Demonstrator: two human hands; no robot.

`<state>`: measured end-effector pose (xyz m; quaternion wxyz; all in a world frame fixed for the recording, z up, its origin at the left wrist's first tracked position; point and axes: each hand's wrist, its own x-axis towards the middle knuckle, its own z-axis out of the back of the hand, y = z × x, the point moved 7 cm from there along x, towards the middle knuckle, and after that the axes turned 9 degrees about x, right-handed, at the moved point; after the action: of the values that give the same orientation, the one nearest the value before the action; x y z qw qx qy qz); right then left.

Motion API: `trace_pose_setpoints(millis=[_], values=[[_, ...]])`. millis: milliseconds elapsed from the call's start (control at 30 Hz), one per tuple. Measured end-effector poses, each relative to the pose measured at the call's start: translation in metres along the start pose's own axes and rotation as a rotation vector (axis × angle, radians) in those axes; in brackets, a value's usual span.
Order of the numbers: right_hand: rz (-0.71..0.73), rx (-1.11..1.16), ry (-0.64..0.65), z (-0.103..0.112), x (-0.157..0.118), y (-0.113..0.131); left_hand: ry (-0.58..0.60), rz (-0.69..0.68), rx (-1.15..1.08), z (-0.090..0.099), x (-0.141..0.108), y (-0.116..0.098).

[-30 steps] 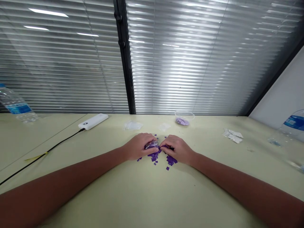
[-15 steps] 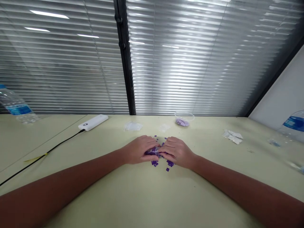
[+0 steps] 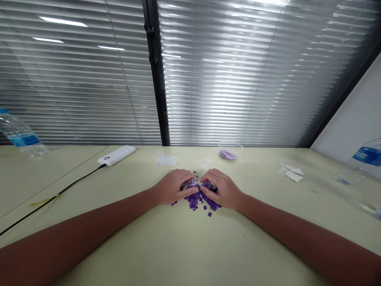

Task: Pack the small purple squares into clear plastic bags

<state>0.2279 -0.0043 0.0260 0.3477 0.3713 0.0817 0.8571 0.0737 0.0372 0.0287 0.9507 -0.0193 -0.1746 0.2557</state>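
My left hand (image 3: 173, 186) is closed on a crinkled clear plastic bag (image 3: 190, 183), which shows between its fingers and thumb. Many small purple square pieces (image 3: 194, 201) lie spilled on the table below and between both hands. Close by on the right, my right hand (image 3: 223, 188) curls its fingers and thumb round a clump of the same pieces. A narrow gap separates the two sets of fingertips. The palms and the undersides of both hands are hidden.
Beyond the hands stand a clear round container (image 3: 230, 149) with pale purple pieces and flat clear bags (image 3: 166, 160). A white power bank (image 3: 116, 155) with a black cable lies left. Water bottles (image 3: 22, 135) stand at both sides; crumpled white paper (image 3: 291, 172) lies right.
Many more purple pieces have spilled onto the table between the hands. My right fingers have come away from the bag, and the gap between the hands has widened slightly.
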Motion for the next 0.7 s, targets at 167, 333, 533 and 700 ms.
trace_pose_setpoints(millis=[167,333,533,700], values=[[-0.02,-0.011,0.104,-0.0075,0.0007,-0.0039,0.001,0.05,0.015,-0.0025,-0.0001,0.005],[-0.031,0.024,0.141,-0.0106,0.0007,-0.0068,0.015,0.034,0.007,-0.0035,-0.0001,0.0045],[-0.039,0.043,0.151,-0.0084,0.0009,-0.0042,0.02,0.018,-0.009,-0.0045,0.0001,0.0042],[-0.01,0.093,0.183,-0.0105,-0.001,-0.0027,0.025,0.015,-0.03,-0.0049,0.0,0.0046]])
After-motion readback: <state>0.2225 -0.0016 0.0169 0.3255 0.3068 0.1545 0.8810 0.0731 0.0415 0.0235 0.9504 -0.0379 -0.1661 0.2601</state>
